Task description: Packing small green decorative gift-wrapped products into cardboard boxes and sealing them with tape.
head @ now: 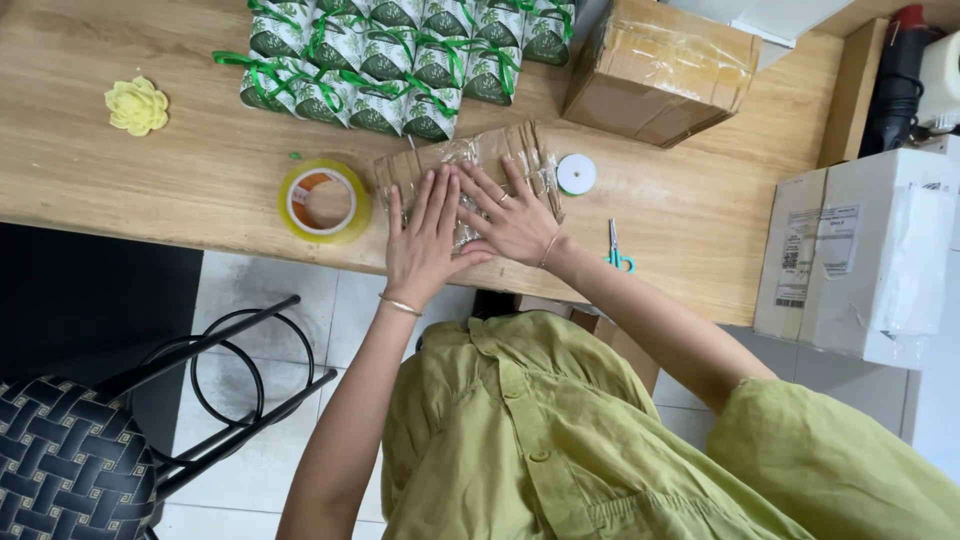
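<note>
Both my hands lie flat, fingers spread, on a small cardboard box (pixel 500 152) covered with clear tape, near the front edge of the wooden table (pixel 150 190). My left hand (pixel 425 240) presses its near left part. My right hand (pixel 512 215) presses the middle, its thumb touching my left hand. A roll of yellowish clear tape (pixel 324 200) lies just left of my left hand. A small white ribbon spool (pixel 576 174) sits right of the box. Small scissors with teal handles (pixel 616 250) lie near my right wrist.
Several small green and white gift boxes with green ribbons (pixel 400 60) stand in rows behind the box. A larger taped cardboard box (pixel 655 70) sits at the back right. A pale yellow paper flower (pixel 137 105) lies at left. A white parcel (pixel 860 250) stands right; a woven chair (pixel 70 460) lower left.
</note>
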